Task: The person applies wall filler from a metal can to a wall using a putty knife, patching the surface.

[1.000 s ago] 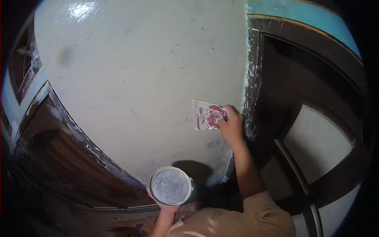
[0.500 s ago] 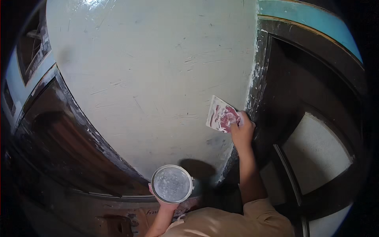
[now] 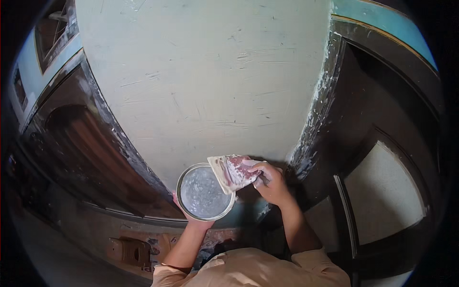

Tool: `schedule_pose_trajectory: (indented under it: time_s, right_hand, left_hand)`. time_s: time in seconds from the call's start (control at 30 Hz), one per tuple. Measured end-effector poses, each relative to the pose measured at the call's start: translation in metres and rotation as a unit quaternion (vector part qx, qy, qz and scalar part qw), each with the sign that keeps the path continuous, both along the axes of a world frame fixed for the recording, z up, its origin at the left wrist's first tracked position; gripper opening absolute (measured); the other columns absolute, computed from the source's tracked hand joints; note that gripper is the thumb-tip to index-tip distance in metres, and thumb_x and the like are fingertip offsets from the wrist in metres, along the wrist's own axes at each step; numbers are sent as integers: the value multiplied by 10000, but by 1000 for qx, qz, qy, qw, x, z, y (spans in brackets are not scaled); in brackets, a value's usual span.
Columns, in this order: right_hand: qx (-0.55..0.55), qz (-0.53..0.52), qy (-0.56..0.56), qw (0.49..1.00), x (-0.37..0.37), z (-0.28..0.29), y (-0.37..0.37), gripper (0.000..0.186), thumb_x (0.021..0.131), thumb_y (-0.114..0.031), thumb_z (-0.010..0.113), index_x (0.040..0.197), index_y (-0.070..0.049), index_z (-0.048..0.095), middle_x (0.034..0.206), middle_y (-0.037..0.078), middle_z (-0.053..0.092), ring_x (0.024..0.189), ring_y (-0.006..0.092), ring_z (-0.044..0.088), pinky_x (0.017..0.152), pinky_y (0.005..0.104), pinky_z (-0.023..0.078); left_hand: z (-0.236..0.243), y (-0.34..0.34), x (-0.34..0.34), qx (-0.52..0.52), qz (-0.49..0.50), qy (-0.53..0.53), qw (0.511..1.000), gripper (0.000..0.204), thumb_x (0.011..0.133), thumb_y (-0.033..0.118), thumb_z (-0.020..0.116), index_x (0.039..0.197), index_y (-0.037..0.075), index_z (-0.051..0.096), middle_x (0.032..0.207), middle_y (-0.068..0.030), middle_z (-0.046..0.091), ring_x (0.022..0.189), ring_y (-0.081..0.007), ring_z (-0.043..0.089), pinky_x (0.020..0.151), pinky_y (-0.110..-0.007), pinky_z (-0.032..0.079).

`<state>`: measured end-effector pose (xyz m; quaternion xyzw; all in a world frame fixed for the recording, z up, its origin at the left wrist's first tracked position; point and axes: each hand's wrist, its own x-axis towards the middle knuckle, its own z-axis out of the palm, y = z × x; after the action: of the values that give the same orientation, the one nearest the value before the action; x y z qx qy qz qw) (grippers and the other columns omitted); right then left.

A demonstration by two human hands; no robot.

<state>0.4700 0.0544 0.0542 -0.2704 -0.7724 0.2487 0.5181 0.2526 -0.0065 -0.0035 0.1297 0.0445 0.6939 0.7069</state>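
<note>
My left hand holds up a round metal paint can from beneath and its left side, its wide mouth facing me. Grey, pasty stuff shows inside the rim. Most of the left hand's fingers are behind the can. Between the thumb and fingers of my right hand is a flat putty scraper, reddish and smeared with white paste. The scraper's pale edge overlaps the right side of the can's mouth; whether they touch I cannot tell. Behind both hands stands a pale wall with scratches and dark scuffs.
A brown wooden door in a paint-smeared frame is on the left. At the right stands a dark door with a pale panel, its frame edged with white smears. Low on the left is a brown plastic stool.
My right hand has brought the scraper down and left from the wall to the can. The can has risen slightly, and the whole view has shifted a little.
</note>
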Motion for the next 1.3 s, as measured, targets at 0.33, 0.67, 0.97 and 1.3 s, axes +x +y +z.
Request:
schedule_pose_trajectory:
  time_s: [0.33, 0.67, 0.97, 1.3]
  right_hand:
    - [-93, 36, 46, 994, 0, -28, 4, 147, 913, 36, 520, 1047, 25, 580, 1146, 143, 641, 1044, 182, 613, 955, 329, 459]
    - [-219, 27, -75, 972, 4, -40, 23, 447, 865, -54, 675, 1288, -32, 533, 920, 57, 593, 779, 141, 575, 729, 287, 485]
    - [-184, 85, 149, 968, -10, -15, 47, 285, 976, -67, 540, 1248, -6, 488, 1053, 71, 638, 877, 104, 616, 744, 267, 517]
    - [-285, -47, 239, 927, -36, -69, 57, 238, 1012, -151, 509, 1193, 0, 547, 1017, 68, 646, 778, 105, 614, 610, 262, 520]
  left_hand:
    - [-6, -7, 7, 9, -14, 21, 1000, 931, 753, 839, 418, 1458, 232, 404, 1528, -96, 355, 1351, -386, 393, 1057, -653, 328]
    - [-25, -5, -7, -23, -12, 49, 998, 905, 782, 820, 401, 1447, 205, 411, 1475, -88, 428, 1313, -359, 445, 1060, -595, 373]
    - [-26, 0, -45, 15, 13, 42, 999, 876, 798, 805, 407, 1436, 206, 428, 1480, -111, 417, 1310, -380, 442, 1058, -610, 369]
    - [-35, 7, -60, -3, -22, 45, 999, 870, 800, 803, 413, 1438, 210, 424, 1470, -116, 426, 1308, -389, 438, 1056, -615, 373]
